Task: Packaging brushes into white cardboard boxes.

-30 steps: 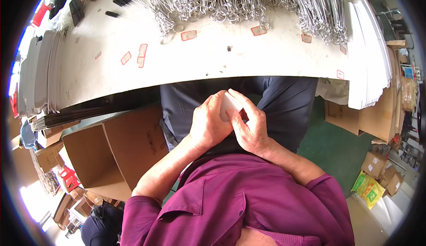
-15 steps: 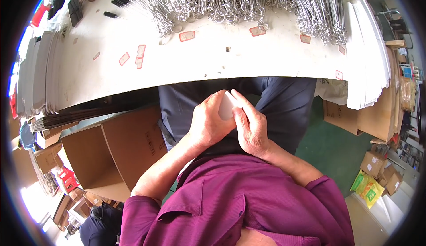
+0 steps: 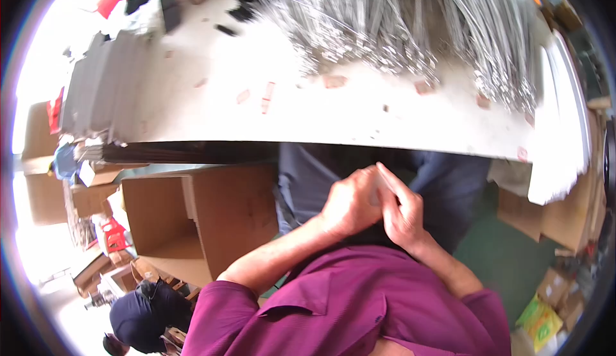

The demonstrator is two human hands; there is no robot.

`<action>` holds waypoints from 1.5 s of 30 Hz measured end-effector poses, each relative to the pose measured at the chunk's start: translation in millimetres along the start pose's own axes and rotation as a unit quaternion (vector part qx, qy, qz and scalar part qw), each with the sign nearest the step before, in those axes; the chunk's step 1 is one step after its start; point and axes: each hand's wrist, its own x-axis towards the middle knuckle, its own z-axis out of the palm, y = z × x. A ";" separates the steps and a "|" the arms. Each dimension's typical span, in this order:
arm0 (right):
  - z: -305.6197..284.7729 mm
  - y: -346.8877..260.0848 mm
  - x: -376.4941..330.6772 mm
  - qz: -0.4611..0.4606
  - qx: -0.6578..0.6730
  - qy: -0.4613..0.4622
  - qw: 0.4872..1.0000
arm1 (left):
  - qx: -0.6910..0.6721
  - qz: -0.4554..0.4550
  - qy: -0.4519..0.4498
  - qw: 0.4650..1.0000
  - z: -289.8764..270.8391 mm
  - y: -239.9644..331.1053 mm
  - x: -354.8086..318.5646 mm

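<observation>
My left hand (image 3: 351,201) and my right hand (image 3: 403,213) meet over my lap, in front of the table's near edge. Their fingers close around a small smooth white piece (image 3: 376,195). Only a sliver of it shows between the palms, so its kind cannot be made out. On the white table (image 3: 308,115) beyond lies a thick heap of thin wire brushes (image 3: 366,29), their ring ends toward me. Black bristles (image 3: 240,9) show at the heap's left side.
Stacked white sheets or flattened cartons stand at the table's left (image 3: 102,93) and right (image 3: 559,125) ends. An open cardboard box (image 3: 237,211) is left of my legs. Behind it are a red stool (image 3: 114,234) and a person in dark clothing (image 3: 151,317). Small red-edged labels lie on the tabletop.
The view has swung, so the whole scene sits farther right and lower, with some blur. My hands stay together, and they cover more of the white piece than before.
</observation>
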 end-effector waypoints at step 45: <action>-40.4 6.9 116.8 -0.205 -0.318 0.093 0.921 | 0.406 -0.265 0.141 0.863 -284.3 -143.7 80.2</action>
